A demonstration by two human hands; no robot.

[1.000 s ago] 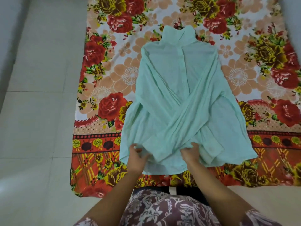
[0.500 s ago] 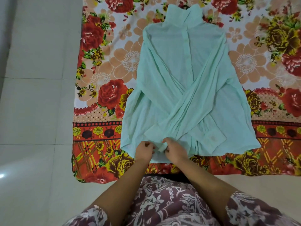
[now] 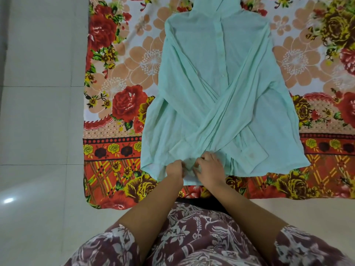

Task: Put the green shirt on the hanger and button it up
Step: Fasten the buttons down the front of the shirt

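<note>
On the floral sheet [image 3: 123, 77], spread over a pale tiled floor [image 3: 38, 112], the green shirt [image 3: 211, 93] lies flat, front side up, collar [image 3: 215, 4] at the far edge of view and hem nearest the person. Button placket [image 3: 221, 54] runs down the centre; buttons visible along its upper part. Both sleeves are folded across the front and cross over each other at mid-body; one cuff [image 3: 251, 155] lies flat near the hem, right of centre. Left hand [image 3: 174, 169] and right hand [image 3: 210, 167] sit side by side at the centre of the hem, nearly touching. Each grip is closed on shirt fabric, fingers curled and pinching a small bunched fold between the two hands. What exactly lies inside that fold cannot be made out. Both forearms are bare and reach in from the near edge.
</note>
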